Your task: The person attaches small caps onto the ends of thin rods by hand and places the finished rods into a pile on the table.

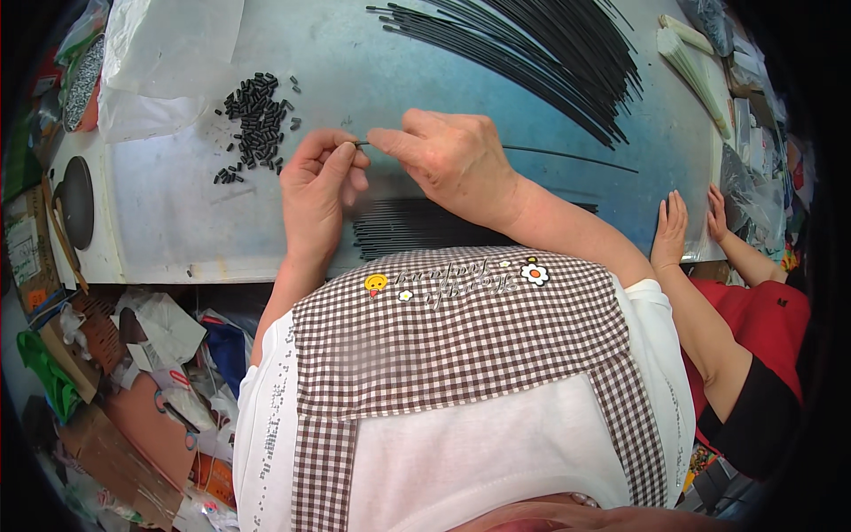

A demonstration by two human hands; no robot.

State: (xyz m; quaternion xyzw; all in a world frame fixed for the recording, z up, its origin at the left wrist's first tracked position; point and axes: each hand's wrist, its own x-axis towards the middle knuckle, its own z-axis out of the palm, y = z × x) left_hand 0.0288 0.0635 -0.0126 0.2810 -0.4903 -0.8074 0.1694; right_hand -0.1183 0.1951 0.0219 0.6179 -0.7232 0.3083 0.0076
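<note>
A thin black rod passes under my right hand and sticks out far to its right, slightly bent. The right fingers are closed on it close to its left end. My left hand pinches that end between thumb and forefinger, just left of the right fingertips. Whether a small cap sits on the tip is hidden by the fingers. Left of my left hand lies a pile of short black caps. Under my forearms, along the table's near side, is a row of black rods.
A large bundle of black rods lies at the far right of the metal table. Clear plastic sheeting covers the far left. At the right edge another person's hands rest on the table. Cardboard and bags crowd the lower left.
</note>
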